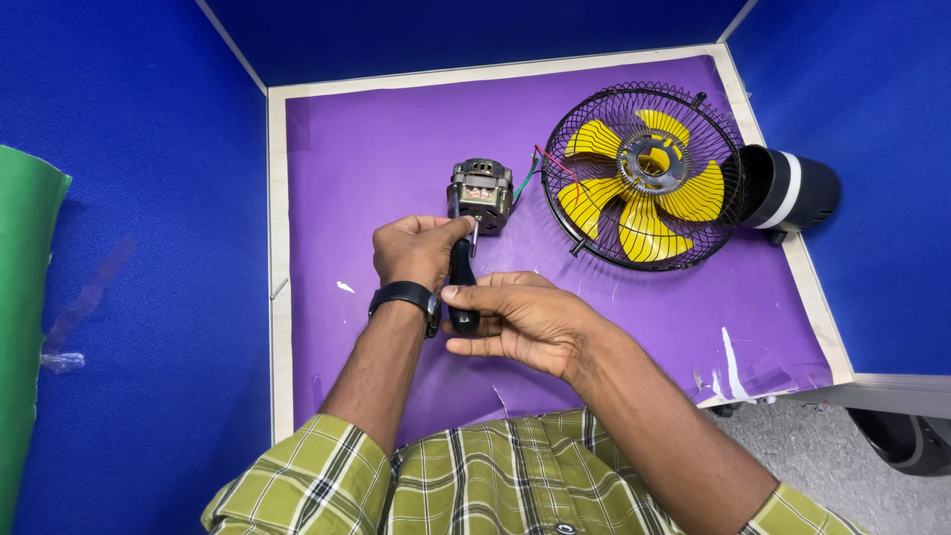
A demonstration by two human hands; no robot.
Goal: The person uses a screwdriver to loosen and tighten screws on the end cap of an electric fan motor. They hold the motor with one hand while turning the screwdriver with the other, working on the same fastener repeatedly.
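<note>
A small grey electric motor with coloured wires sits on the purple mat. My left hand, with a black watch on its wrist, rests just in front of the motor, its thumb by the metal shaft of a screwdriver. My right hand grips the black handle of the screwdriver, whose tip points at the motor's near side. Whether the tip touches a screw is hidden by my fingers.
A black wire fan guard with yellow blades lies on the mat to the right, next to a black cylinder with a white band. Blue partition walls surround the table. A green sheet hangs at the far left.
</note>
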